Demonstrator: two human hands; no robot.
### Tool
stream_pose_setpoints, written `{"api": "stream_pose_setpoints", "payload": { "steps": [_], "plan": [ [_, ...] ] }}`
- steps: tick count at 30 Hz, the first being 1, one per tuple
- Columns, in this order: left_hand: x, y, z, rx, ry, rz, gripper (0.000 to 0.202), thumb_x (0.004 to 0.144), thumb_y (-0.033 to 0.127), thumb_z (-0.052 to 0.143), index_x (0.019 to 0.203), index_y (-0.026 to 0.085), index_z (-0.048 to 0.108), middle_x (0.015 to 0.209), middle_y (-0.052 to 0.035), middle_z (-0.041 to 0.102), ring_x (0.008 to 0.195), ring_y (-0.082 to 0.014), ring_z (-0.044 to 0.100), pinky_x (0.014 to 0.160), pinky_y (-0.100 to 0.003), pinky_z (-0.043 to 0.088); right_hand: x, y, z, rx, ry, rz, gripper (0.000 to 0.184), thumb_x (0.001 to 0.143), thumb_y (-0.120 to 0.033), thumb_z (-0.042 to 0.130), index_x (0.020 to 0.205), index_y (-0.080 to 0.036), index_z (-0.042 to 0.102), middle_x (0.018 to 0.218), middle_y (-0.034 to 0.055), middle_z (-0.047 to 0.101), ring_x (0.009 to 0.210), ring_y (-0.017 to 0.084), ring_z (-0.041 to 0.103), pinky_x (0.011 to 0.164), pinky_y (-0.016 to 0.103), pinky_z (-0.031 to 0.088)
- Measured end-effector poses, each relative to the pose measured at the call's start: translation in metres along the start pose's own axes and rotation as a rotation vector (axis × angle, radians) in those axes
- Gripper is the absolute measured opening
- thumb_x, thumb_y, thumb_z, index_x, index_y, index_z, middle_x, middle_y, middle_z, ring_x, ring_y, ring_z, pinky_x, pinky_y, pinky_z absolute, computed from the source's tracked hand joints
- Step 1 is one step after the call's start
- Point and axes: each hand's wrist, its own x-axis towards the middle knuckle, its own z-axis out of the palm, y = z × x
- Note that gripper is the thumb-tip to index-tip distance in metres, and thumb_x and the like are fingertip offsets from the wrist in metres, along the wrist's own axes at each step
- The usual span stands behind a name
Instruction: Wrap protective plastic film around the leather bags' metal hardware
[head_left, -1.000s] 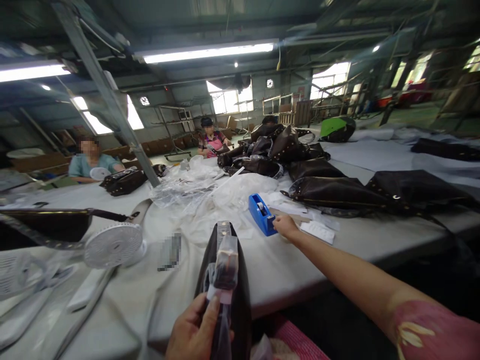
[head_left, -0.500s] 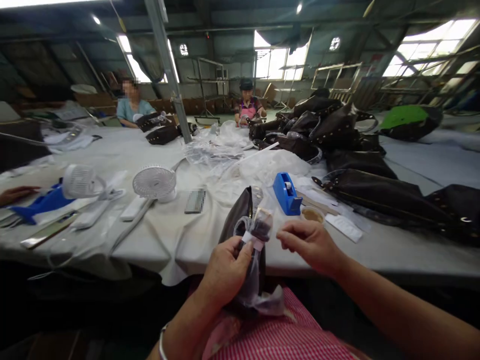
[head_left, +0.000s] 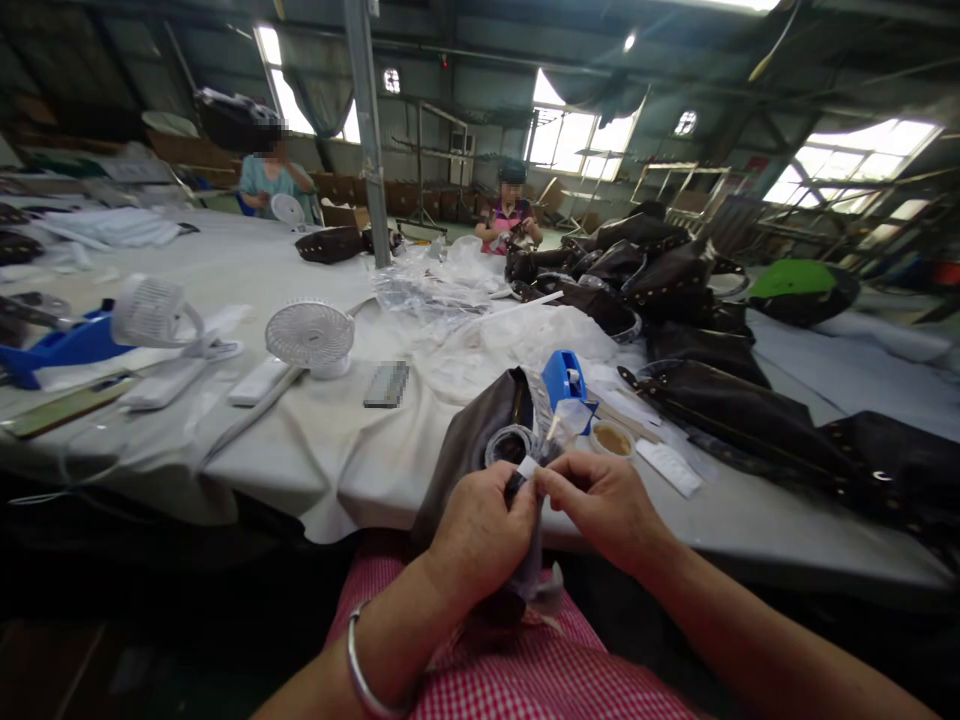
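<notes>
A dark brown leather bag (head_left: 469,450) leans up from my lap against the table edge. Clear plastic wrapping (head_left: 566,425) and a looped, plastic-covered strap (head_left: 512,442) lie at its near side. My left hand (head_left: 484,530) is closed around the wrapped strap, thumb on top. A small white strip (head_left: 527,467) sits around the strap just above that thumb. Thumb and fingertips of my right hand (head_left: 604,500) pinch at the strip's right edge, touching the left hand's fingers. The lower end of the bag is hidden behind my hands.
Just beyond the bag stands a blue tape dispenser (head_left: 564,380), beside a roll of tape (head_left: 611,438). White fans (head_left: 310,335) and a phone-like slab (head_left: 386,384) are at left. Dark bags (head_left: 739,410) pile up at right. Two people (head_left: 511,215) sit across the table.
My right hand has moved left from beside the bag to the white strip and now pinches it. The bag stands taller and more turned. My view has shifted slightly.
</notes>
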Motion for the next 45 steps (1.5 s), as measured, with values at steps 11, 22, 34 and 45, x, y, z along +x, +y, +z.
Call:
{"api": "stream_pose_setpoints", "payload": {
  "steps": [11, 22, 34, 45],
  "plan": [
    [-0.005, 0.01, 0.019, 0.231, -0.016, 0.027, 0.024, 0.095, 0.028, 0.046, 0.082, 0.019, 0.063, 0.079, -0.0105, 0.074, 0.073, -0.0241, 0.069, 0.06, -0.032, 0.035, -0.005, 0.027, 0.009, -0.042, 0.181, 0.091, 0.046, 0.076, -0.055, 0.069, 0.05, -0.022, 0.051, 0.048, -0.0018, 0.05, 0.049, 0.013, 0.043, 0.047, 0.027, 0.032],
    [-0.006, 0.008, 0.011, 0.176, 0.031, 0.041, 0.024, 0.096, 0.032, 0.046, 0.086, 0.02, 0.064, 0.079, -0.0091, 0.074, 0.073, -0.0228, 0.069, 0.062, -0.031, 0.039, -0.014, 0.02, 0.008, 0.042, 0.128, 0.067, 0.035, 0.084, -0.049, 0.065, 0.064, -0.02, 0.068, 0.057, 0.0011, 0.064, 0.052, 0.015, 0.055, 0.052, 0.027, 0.042],
    [-0.005, 0.002, 0.003, 0.017, 0.045, 0.007, 0.027, 0.094, 0.035, 0.049, 0.089, 0.019, 0.069, 0.08, -0.0073, 0.074, 0.073, -0.0209, 0.068, 0.064, -0.029, 0.045, -0.012, 0.021, 0.023, 0.208, 0.17, 0.146, 0.028, 0.079, -0.044, 0.071, 0.084, -0.022, 0.055, 0.055, -0.0031, 0.062, 0.048, 0.014, 0.055, 0.047, 0.025, 0.039],
    [0.001, -0.013, -0.027, -0.556, -0.054, -0.359, 0.039, 0.085, 0.055, 0.062, 0.087, 0.016, 0.061, 0.062, -0.0023, 0.069, 0.049, -0.0178, 0.066, 0.041, -0.023, 0.049, 0.008, 0.047, 0.03, 0.198, 0.143, 0.072, 0.015, 0.083, -0.032, 0.062, 0.075, -0.021, 0.059, 0.059, -0.0029, 0.059, 0.055, 0.014, 0.054, 0.054, 0.025, 0.04]
  ]
}}
